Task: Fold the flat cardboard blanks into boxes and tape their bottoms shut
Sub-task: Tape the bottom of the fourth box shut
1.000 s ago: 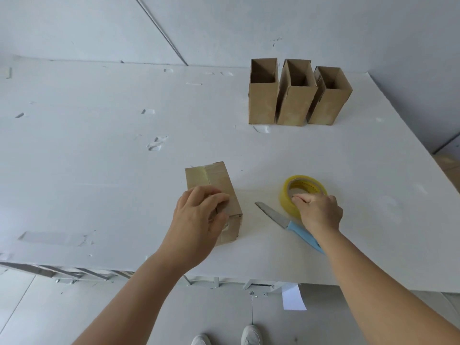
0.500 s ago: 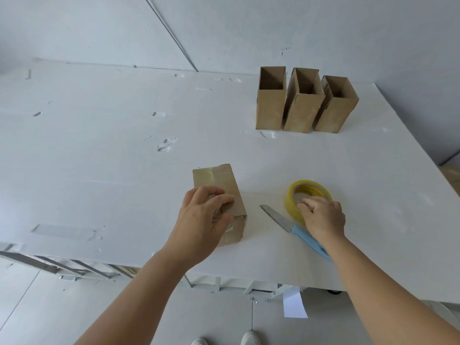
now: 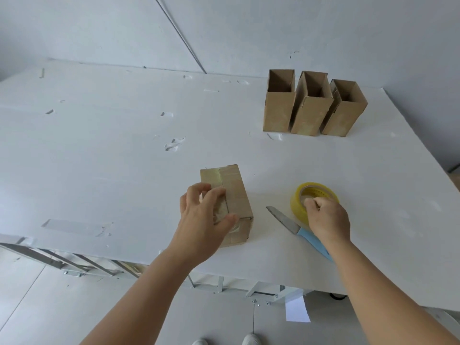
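A brown cardboard box [image 3: 236, 192] lies on its side near the table's front edge, with clear tape over its upper face. My left hand [image 3: 204, 220] grips the box from above, fingers curled over its near end. To the right lies a yellow roll of tape [image 3: 298, 210]. My right hand [image 3: 326, 220] holds the roll, fingers curled over its rim and into its hole. Three finished boxes [image 3: 311, 108] stand upright and open-topped at the back right of the table.
A knife [image 3: 286, 221] with a blue handle lies between the box and the tape roll, blade pointing away from me. The white table [image 3: 112, 145] bears dents and tape scraps. Its front edge runs just below my wrists. My shoes show on the floor.
Both hands stay where they were, on the box and on the tape roll. My head has tilted up a little, so everything sits lower in view.
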